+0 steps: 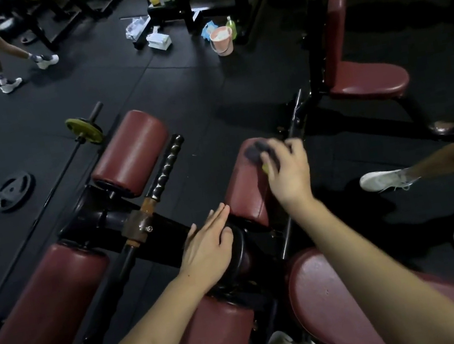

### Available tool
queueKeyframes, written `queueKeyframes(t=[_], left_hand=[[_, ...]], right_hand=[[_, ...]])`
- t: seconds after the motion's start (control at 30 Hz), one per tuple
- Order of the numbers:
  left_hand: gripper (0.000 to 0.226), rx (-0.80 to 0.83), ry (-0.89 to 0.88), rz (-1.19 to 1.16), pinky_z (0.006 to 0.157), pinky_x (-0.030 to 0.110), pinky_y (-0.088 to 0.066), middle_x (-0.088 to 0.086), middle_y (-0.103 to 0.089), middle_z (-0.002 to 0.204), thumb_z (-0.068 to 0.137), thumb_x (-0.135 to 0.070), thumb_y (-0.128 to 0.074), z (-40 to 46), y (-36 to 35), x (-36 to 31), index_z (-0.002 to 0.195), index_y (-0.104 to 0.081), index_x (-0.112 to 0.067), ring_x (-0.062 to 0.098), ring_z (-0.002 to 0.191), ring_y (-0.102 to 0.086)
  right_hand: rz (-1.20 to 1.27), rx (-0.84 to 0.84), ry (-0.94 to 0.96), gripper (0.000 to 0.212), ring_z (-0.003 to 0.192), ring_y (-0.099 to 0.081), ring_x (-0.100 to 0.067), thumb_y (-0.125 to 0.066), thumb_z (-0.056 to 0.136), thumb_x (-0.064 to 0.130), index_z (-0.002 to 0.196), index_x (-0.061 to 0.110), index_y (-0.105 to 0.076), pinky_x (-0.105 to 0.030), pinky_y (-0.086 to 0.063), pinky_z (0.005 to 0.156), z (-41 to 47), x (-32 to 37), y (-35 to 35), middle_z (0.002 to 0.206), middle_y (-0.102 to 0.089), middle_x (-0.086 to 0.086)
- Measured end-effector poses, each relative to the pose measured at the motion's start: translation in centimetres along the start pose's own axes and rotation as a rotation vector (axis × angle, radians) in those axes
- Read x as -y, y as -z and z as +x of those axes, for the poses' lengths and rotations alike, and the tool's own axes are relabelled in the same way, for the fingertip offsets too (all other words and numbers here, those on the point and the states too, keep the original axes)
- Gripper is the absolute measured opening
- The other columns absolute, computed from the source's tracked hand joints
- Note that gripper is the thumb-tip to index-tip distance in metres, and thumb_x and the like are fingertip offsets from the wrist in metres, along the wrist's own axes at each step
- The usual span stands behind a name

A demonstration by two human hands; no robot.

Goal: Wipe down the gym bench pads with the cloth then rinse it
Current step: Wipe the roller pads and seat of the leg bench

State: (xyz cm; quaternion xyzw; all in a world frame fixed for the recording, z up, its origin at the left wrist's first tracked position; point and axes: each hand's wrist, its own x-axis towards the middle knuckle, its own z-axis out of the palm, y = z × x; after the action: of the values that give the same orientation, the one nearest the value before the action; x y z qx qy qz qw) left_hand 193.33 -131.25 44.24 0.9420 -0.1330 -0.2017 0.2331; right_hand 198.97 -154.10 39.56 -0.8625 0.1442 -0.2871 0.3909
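Note:
My right hand (pixel 287 170) grips a dark cloth (pixel 258 151) and presses it on the far end of a maroon roller pad (pixel 245 189) at centre right. My left hand (pixel 208 251) lies flat, fingers straight, on the black hub of the machine just left of that pad. Other maroon roller pads sit at upper centre (pixel 130 152), lower left (pixel 48 303) and bottom centre (pixel 215 334). The bench seat pad (pixel 327 299) fills the lower right. A pink bucket (pixel 222 39) stands on the floor far ahead.
A black ridged handle bar (pixel 168 164) crosses between the pads. A barbell with a yellow plate (pixel 84 130) and a loose black plate (pixel 13 191) lie left. A maroon seat bench (pixel 367 80) stands right. Other people's legs and shoes are at upper left (pixel 10 84) and right (pixel 384 179).

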Motion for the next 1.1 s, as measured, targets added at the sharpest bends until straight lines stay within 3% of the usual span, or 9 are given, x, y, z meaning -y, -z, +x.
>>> queueKeyframes(t=[0.2,0.27,0.4,0.47,0.6,0.73,0.83,0.97,1.1], left_hand=[[0.057,-0.019,-0.031,-0.101,0.129,0.028,-0.003,-0.028,-0.014,0.166,0.108,-0.023,-0.037,-0.8,-1.0,-0.5,0.162,-0.023,-0.034,-0.021,0.145,-0.008],[0.058,-0.020,-0.011,-0.046,0.129,0.030,0.001,-0.031,-0.009,0.165,0.108,-0.026,-0.035,-0.8,-1.1,-0.6,0.163,-0.018,-0.037,-0.026,0.141,-0.004],[0.057,-0.009,0.051,0.022,0.129,0.036,0.000,-0.031,-0.013,0.165,0.108,-0.033,-0.032,-0.5,-0.4,-0.7,0.162,-0.017,-0.041,-0.012,0.149,-0.017],[0.056,0.000,0.088,0.036,0.129,0.036,-0.002,-0.026,-0.017,0.166,0.108,-0.036,-0.033,0.1,0.1,-0.5,0.162,-0.021,-0.038,-0.006,0.151,-0.021],[0.057,-0.011,0.012,-0.012,0.129,0.033,-0.001,-0.020,-0.018,0.167,0.108,-0.028,-0.037,-0.2,-0.1,-0.3,0.163,-0.022,-0.031,-0.010,0.151,-0.013],[0.061,-0.017,-0.038,-0.070,0.129,0.035,-0.002,-0.029,-0.009,0.166,0.107,-0.021,-0.043,-1.0,-1.3,-0.1,0.162,-0.021,-0.033,-0.022,0.145,-0.004],[0.063,-0.009,-0.018,-0.027,0.129,0.037,0.002,-0.032,-0.005,0.165,0.107,-0.025,-0.038,-1.0,-1.1,-0.3,0.161,-0.014,-0.043,-0.018,0.148,-0.002],[0.058,-0.007,0.003,-0.023,0.129,0.037,0.000,-0.034,-0.008,0.164,0.108,-0.029,-0.034,-1.0,-0.7,-0.4,0.161,-0.016,-0.045,-0.016,0.149,-0.005],[0.055,-0.056,-0.061,-0.064,0.129,0.033,-0.003,-0.027,-0.015,0.166,0.108,-0.024,-0.037,-1.0,-0.6,-0.3,0.161,-0.027,-0.034,-0.018,0.148,-0.005]], right_hand=[[0.074,0.138,0.188,0.028,0.101,-0.058,-0.029,-0.061,0.100,0.031,0.125,0.019,-0.065,-0.044,-0.054,0.087,-11.2,2.2,2.5,0.117,-0.052,-0.010],[0.039,0.108,0.208,0.027,0.102,-0.058,-0.033,-0.061,0.100,0.031,0.123,0.019,-0.065,-0.047,-0.053,0.088,-7.9,0.6,1.6,0.117,-0.052,-0.013],[0.008,-0.051,-0.044,0.035,0.105,-0.059,-0.031,-0.057,0.101,0.038,0.127,0.016,-0.066,-0.051,-0.054,0.090,2.3,-1.2,0.0,0.118,-0.052,-0.013],[-0.001,-0.047,-0.050,0.033,0.105,-0.059,-0.029,-0.059,0.102,0.036,0.129,0.017,-0.065,-0.049,-0.055,0.090,3.6,-0.6,-0.4,0.120,-0.052,-0.012],[-0.007,-0.014,0.055,0.029,0.104,-0.058,-0.033,-0.061,0.100,0.032,0.124,0.018,-0.068,-0.051,-0.053,0.088,-3.2,1.6,0.2,0.118,-0.053,-0.014],[0.045,0.102,0.140,0.030,0.104,-0.057,-0.031,-0.061,0.100,0.033,0.125,0.018,-0.066,-0.049,-0.053,0.088,-10.8,2.4,2.2,0.119,-0.052,-0.010],[-0.018,0.100,0.185,0.030,0.102,-0.056,-0.035,-0.060,0.099,0.034,0.123,0.019,-0.068,-0.051,-0.052,0.084,-6.5,0.5,1.6,0.117,-0.053,-0.014],[-0.082,-0.041,-0.060,0.034,0.108,-0.057,-0.034,-0.057,0.100,0.039,0.127,0.021,-0.066,-0.056,-0.052,0.090,3.6,-1.7,0.1,0.121,-0.053,-0.013],[-0.026,-0.022,-0.064,0.033,0.107,-0.058,-0.032,-0.058,0.100,0.036,0.128,0.019,-0.065,-0.050,-0.054,0.093,2.0,-1.1,0.0,0.121,-0.051,-0.013]])
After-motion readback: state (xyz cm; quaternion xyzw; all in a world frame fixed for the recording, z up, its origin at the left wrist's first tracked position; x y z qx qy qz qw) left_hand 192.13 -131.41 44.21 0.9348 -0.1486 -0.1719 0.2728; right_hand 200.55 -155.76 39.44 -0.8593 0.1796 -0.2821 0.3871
